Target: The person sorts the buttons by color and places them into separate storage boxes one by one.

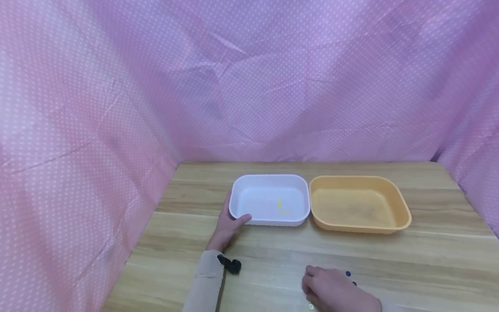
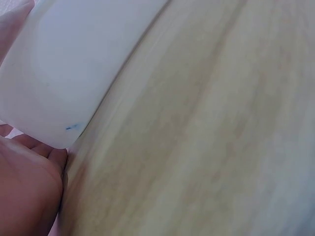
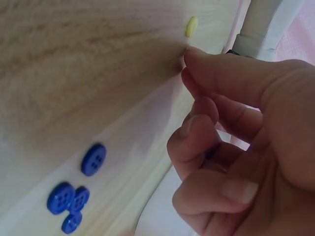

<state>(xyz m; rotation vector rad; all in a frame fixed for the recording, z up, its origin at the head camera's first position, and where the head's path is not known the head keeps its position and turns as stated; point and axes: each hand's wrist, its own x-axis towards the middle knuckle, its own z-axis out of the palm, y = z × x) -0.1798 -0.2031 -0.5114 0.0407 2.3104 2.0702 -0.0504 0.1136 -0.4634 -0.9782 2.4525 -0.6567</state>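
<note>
In the head view, my left hand [image 1: 226,225] grips the near left corner of a white plastic bin [image 1: 269,222], thumb over the rim and fingers along the outer side. Several small yellow buttons [image 1: 279,203] lie inside that bin. My right hand [image 1: 331,287] is low over the near part of the table, fingers curled. Its thumb and index tips [image 3: 194,58] come together at the tabletop in the right wrist view; anything between them is hidden. Just beyond the thumb lies one yellow button [image 3: 192,27]. Several blue four-hole buttons [image 3: 93,160] lie on the wood beside this hand.
An orange-yellow plastic bin [image 1: 360,229] stands against the white bin's right side. Both sit on a wood-grain table [image 1: 163,255]. Pink dotted cloth [image 1: 273,86] hangs behind and at both sides. A black strap device [image 1: 232,265] is on the left wrist.
</note>
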